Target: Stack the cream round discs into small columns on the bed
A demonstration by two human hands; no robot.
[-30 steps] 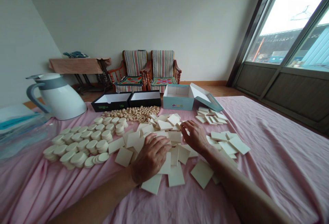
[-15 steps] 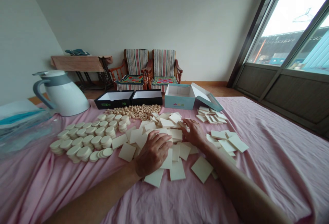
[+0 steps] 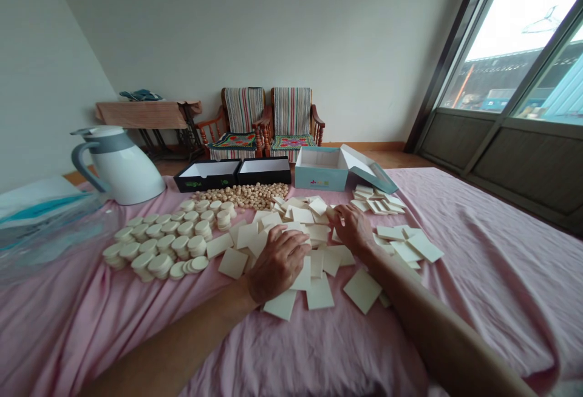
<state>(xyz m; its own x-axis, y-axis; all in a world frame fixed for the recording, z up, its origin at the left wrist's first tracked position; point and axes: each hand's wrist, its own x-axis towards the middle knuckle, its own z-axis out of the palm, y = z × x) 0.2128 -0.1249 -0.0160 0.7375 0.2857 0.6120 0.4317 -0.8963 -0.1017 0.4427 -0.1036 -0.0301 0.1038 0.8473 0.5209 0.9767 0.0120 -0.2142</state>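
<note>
Thin pale square tiles (image 3: 363,291) lie loosely heaped and overlapping on the pink cloth before me. My left hand (image 3: 280,260) rests palm down over the near middle of the heap. Its fingers are together and bent downward; the thumb and whatever is under the palm are hidden. At the heap's right side my right hand (image 3: 354,228) pinches at the edge of a square tile, its fingertips partly covering it. Smaller groups of the same tiles lie to the right of that hand. Round pale discs (image 3: 159,263) stand in stacked rows left of the heap.
Small wooden beads (image 3: 246,195) are spread behind the discs. Two black box halves (image 3: 209,183) and a light blue box (image 3: 321,178) with a tilted lid (image 3: 371,169) stand at the back. A white jug (image 3: 125,169) and clear plastic packaging (image 3: 40,233) are at left.
The view has shifted slightly, so everything sits a little further right. My right hand has drawn slightly rightward. My left hand has stayed over the same tiles.
</note>
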